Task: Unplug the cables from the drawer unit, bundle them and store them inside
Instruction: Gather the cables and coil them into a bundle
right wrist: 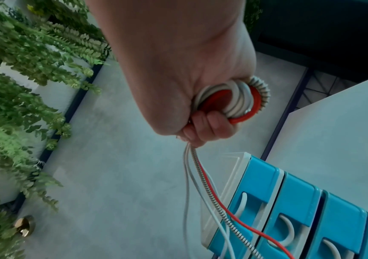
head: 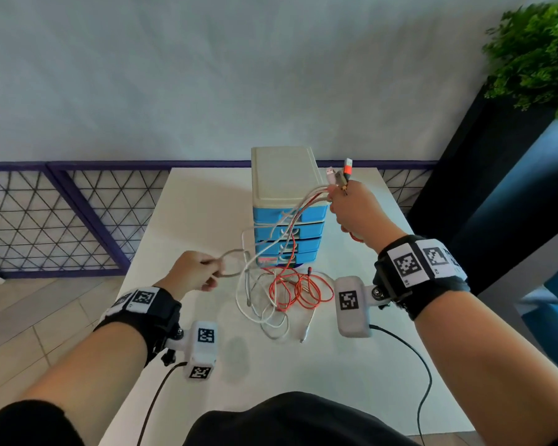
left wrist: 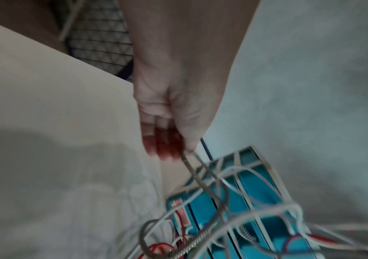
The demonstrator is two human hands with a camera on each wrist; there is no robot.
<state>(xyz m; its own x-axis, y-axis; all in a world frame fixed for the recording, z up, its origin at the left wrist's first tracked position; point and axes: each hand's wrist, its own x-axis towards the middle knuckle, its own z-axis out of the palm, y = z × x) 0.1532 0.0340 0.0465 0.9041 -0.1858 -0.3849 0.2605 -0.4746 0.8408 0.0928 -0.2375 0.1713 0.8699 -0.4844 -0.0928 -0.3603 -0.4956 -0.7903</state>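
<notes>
White bench (head: 181, 220), carrying a drawer unit (head: 282, 175) at its far middle: cream shell, four blue drawers (head: 310, 217), all closed, contents hidden. In front, a loose tangle of cables (head: 290, 291), red and white, trailing up across the drawer fronts. Right hand (head: 356, 210) raised beside the unit's right, fist closed round coiled cable ends, plugs (head: 340, 175) sticking up. Left hand (head: 192, 272), lower and nearer, pinching a grey braided loop (head: 234, 263).
</notes>
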